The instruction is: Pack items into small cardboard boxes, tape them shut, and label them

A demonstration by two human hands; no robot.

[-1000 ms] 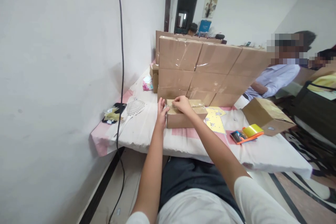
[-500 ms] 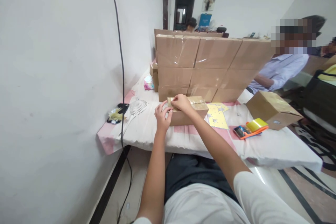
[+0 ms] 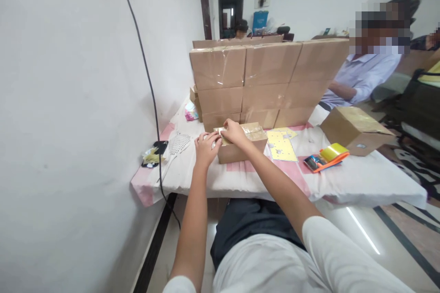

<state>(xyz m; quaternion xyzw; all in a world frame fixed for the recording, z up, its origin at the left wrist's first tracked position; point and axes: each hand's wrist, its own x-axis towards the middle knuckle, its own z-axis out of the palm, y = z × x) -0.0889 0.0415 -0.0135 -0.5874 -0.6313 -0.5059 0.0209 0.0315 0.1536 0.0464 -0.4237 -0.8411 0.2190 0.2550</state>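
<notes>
Your left hand (image 3: 207, 145), thumb and fingers parted, touches the left end of the carton (image 3: 235, 154); your right hand (image 3: 235, 132) curls over its top, whether pinching anything I can't tell. Uneven pressure could wrinkle the tape (image 3: 252, 131). Just beyond your hands, a forward shove might jolt the stacked boxes (image 3: 270, 66).

A cloth-covered table (image 3: 360, 183) bears a box (image 3: 237, 153), stacked cartons (image 3: 264, 82), yellow paper (image 3: 282, 145) and a tape dispenser (image 3: 328, 158).

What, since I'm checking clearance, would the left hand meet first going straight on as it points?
Probably the small box: the left hand seems to touch its left end; depth is unclear.
</notes>
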